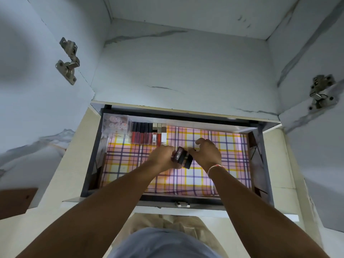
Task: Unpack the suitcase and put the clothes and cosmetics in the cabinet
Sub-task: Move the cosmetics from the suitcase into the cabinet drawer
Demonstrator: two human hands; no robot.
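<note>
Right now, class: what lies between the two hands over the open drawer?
A bunch of dark cosmetic tubes, gripped by the left hand and touched by the right hand, head view.
</note>
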